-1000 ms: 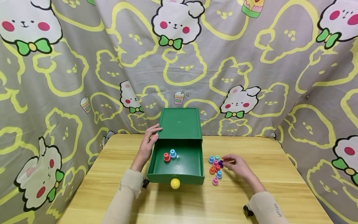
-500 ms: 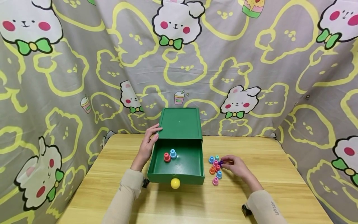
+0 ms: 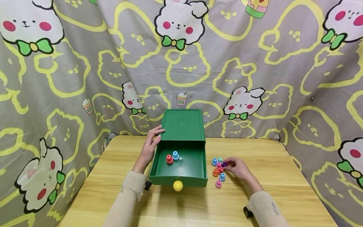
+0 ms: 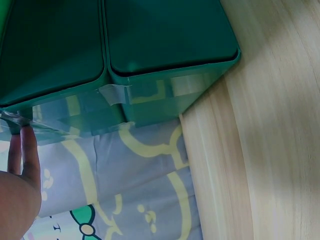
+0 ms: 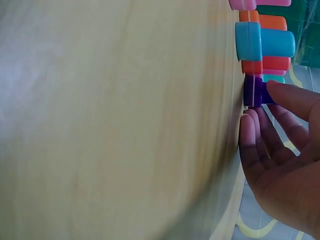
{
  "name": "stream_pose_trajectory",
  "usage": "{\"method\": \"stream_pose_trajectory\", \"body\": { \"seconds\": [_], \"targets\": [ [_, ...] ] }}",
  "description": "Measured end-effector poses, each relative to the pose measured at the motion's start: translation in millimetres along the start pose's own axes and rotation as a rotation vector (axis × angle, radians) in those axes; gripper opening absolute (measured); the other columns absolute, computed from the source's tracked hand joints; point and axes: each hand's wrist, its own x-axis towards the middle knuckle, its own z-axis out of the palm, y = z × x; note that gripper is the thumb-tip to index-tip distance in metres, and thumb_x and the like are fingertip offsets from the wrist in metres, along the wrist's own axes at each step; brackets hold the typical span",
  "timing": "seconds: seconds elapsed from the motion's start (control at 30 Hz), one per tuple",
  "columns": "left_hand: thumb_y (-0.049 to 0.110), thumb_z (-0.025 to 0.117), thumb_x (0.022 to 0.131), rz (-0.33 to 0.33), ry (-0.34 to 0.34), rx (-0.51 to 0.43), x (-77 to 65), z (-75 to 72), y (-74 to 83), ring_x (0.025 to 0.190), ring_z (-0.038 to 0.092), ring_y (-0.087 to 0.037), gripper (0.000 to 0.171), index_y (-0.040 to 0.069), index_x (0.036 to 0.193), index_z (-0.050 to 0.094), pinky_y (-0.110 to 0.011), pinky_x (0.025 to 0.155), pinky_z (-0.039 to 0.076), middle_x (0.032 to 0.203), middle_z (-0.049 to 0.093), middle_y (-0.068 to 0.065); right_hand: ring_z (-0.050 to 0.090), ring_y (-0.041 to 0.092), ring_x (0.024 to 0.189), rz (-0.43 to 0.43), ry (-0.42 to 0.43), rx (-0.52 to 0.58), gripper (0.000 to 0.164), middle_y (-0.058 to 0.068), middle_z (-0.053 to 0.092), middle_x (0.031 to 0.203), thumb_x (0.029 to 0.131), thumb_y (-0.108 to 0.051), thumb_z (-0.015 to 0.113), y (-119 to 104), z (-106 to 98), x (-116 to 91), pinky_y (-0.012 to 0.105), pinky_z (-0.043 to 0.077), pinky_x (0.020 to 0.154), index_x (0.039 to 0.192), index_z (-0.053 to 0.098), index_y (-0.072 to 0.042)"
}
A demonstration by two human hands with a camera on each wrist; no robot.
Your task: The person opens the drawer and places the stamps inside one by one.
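A green drawer box (image 3: 182, 124) stands on the table with its drawer (image 3: 178, 181) pulled out by a yellow ball knob (image 3: 177, 186). Inside the drawer, a red peg (image 3: 169, 159) and a light blue peg (image 3: 175, 155) stand upright. My left hand (image 3: 147, 148) rests against the box's left side, fingers fairly straight along its top edge. To the right of the drawer, my right hand (image 3: 239, 167) pinches a purple stepped plastic peg (image 5: 253, 91) between thumb and fingers. That peg stands at the right of a cluster of similar pegs.
Among the clustered pegs are a blue one (image 3: 214, 162), an orange one (image 3: 215, 172), a light blue one (image 3: 222, 177) and a pink one (image 3: 218, 183) nearest me. A patterned curtain (image 3: 187, 75) hangs behind the wooden table (image 3: 113, 176).
My right hand has shifted slightly left, its fingers closing round the purple peg. The left hand, the drawer and the other pegs stay where they were.
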Motion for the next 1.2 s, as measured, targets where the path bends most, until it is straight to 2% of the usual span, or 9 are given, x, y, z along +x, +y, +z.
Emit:
{"method": "stream_pose_trajectory", "body": {
  "seconds": [0.17, 0.7, 1.0, 1.2],
  "targets": [
    [0.015, 0.045, 0.11, 0.0, -0.001, 0.0, 0.2, -0.1, -0.3, 0.14, 0.04, -0.026, 0.034, 0.011, 0.14, 0.059, -0.062, 0.116, 0.027, 0.163, 0.037, -0.006, 0.067, 0.019, 0.088, 0.003, 0.005, -0.008, 0.024, 0.013, 0.074, 0.101, 0.088, 0.002, 0.075, 1, 0, 2, 0.026, 0.053, 0.073, 0.113, 0.072, 0.004],
    [0.015, 0.046, 0.11, 0.001, 0.0, -0.005, 0.6, -0.1, -2.1, 0.14, 0.04, -0.026, 0.034, 0.012, 0.14, 0.06, -0.062, 0.116, 0.027, 0.163, 0.037, -0.005, 0.067, 0.022, 0.092, 0.034, 0.018, -0.021, 0.021, 0.011, 0.072, 0.101, 0.091, -0.005, 0.076, -1, -4, -1, 0.031, 0.054, 0.077, 0.111, 0.072, -0.001],
    [0.015, 0.046, 0.11, -0.004, 0.001, -0.002, 0.4, -0.2, -2.6, 0.14, 0.04, -0.026, 0.033, 0.011, 0.14, 0.06, -0.062, 0.116, 0.027, 0.163, 0.037, -0.005, 0.071, 0.026, 0.095, 0.058, 0.025, 0.05, 0.021, 0.016, 0.072, 0.106, 0.093, -0.004, 0.074, -3, -9, -5, 0.038, 0.06, 0.076, 0.113, 0.07, 0.001],
    [0.016, 0.045, 0.11, -0.011, -0.003, -0.004, 0.1, -0.3, -2.2, 0.142, 0.039, -0.026, 0.034, 0.011, 0.14, 0.059, -0.063, 0.117, 0.027, 0.163, 0.037, -0.005, 0.072, 0.029, 0.095, 0.056, 0.039, 0.078, 0.021, 0.019, 0.071, 0.111, 0.095, -0.005, 0.072, -4, -13, -6, 0.037, 0.06, 0.079, 0.115, 0.069, 0.001]
  ]
}}
